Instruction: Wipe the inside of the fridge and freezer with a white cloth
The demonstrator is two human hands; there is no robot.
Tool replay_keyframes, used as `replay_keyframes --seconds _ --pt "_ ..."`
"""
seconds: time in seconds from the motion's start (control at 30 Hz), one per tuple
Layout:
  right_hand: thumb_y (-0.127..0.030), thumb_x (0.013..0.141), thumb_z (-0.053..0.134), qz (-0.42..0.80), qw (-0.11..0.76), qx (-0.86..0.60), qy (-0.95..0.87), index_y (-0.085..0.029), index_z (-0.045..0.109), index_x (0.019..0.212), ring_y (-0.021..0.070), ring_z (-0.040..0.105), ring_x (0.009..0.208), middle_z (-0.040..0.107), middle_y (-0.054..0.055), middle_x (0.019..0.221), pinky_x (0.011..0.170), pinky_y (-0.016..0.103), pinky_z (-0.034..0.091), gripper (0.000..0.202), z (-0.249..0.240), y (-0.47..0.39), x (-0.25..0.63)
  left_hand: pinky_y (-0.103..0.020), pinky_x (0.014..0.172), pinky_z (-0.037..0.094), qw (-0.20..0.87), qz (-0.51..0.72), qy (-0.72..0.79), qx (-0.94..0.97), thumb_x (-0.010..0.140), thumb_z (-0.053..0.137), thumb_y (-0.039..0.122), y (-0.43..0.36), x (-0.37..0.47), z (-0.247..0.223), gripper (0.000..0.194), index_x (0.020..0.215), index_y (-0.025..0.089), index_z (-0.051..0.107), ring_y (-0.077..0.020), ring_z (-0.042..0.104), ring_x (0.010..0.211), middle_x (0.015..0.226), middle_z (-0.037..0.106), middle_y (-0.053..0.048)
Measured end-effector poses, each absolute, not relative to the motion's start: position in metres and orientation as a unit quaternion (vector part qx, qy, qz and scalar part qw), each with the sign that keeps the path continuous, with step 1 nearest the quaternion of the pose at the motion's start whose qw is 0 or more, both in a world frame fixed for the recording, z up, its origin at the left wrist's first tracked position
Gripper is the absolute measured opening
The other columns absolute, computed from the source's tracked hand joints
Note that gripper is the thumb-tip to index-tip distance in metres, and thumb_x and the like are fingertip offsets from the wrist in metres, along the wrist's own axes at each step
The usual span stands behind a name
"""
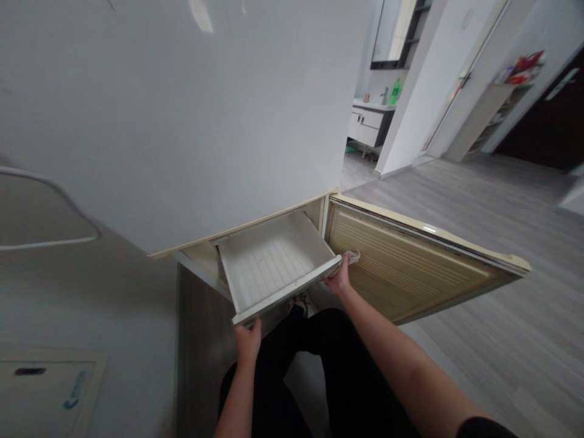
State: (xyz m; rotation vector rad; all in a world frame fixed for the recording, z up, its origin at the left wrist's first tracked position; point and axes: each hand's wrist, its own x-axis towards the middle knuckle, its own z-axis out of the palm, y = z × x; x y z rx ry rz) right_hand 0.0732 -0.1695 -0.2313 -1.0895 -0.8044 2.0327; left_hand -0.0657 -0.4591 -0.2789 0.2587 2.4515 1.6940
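Note:
A white drawer [274,258] with a ribbed floor and nothing in it sticks out of a fridge-like cabinet, below its white upper door [219,121]. My left hand [247,337] grips the drawer's front edge at its left corner, fingers curled under. At the right corner my right hand [340,277] holds the same edge, with a crumpled pale cloth [353,257] between its fingers. The yellowed lower door [410,261] stands wide open just to the right of my right hand.
A wall with a white panel [45,389] is at the lower left. My black-trousered legs are under the drawer. Grey wood floor [479,188] stretches right, towards a shelf [493,115] and dark door [547,121]. Behind, a washbasin cabinet [367,125] shows through an opening.

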Motion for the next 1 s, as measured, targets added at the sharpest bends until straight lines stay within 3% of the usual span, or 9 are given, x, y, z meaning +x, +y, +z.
replay_keyframes --seconds 0.2,0.4,0.63,0.77,1.0 --pt "-0.078 0.096 0.021 0.813 0.295 -0.437 -0.246 -0.011 0.064 0.121 0.0269 0.064 0.106 0.071 0.017 0.108 0.091 0.045 0.051 0.084 -0.211 -0.172 0.080 -0.054 0.104 0.054 0.080 0.565 0.818 0.078 0.066 0.069 0.029 -0.459 -0.064 -0.277 0.021 0.084 0.020 0.065 -0.0364 0.072 0.106 0.094 0.076 -0.014" --pt "-0.078 0.095 0.030 0.818 0.331 -0.410 -0.231 -0.023 0.063 0.128 0.0256 0.066 0.105 0.071 0.010 0.120 0.091 0.044 0.054 0.072 -0.231 -0.174 0.078 -0.052 0.106 0.053 0.078 0.568 0.816 0.074 0.067 0.069 0.026 -0.458 -0.063 -0.277 0.026 0.091 0.018 0.066 -0.0358 0.070 0.112 0.102 0.075 -0.015" --pt "-0.074 0.097 0.033 0.801 0.347 -0.419 -0.249 -0.023 0.058 0.137 0.0221 0.064 0.116 0.067 0.010 0.132 0.088 0.034 0.054 0.069 -0.250 -0.185 0.075 -0.055 0.105 0.054 0.082 0.568 0.816 0.070 0.065 0.069 0.024 -0.457 -0.064 -0.276 0.019 0.083 0.020 0.066 -0.0365 0.072 0.103 0.091 0.075 -0.013" --pt "-0.078 0.093 0.037 0.796 0.344 -0.425 -0.259 -0.030 0.056 0.141 0.0226 0.063 0.122 0.065 0.006 0.139 0.096 0.040 0.056 0.071 -0.252 -0.191 0.071 -0.055 0.104 0.054 0.078 0.573 0.813 0.071 0.064 0.068 0.025 -0.456 -0.064 -0.275 0.020 0.083 0.020 0.065 -0.0367 0.072 0.102 0.090 0.075 -0.013" --pt "-0.075 0.094 0.043 0.818 0.318 -0.416 -0.239 -0.025 0.050 0.149 0.0261 0.061 0.128 0.061 0.010 0.145 0.105 0.047 0.053 0.074 -0.256 -0.217 0.067 -0.053 0.107 0.052 0.068 0.577 0.810 0.079 0.064 0.068 0.028 -0.458 -0.066 -0.280 0.025 0.088 0.020 0.066 -0.0366 0.070 0.110 0.096 0.075 -0.013"
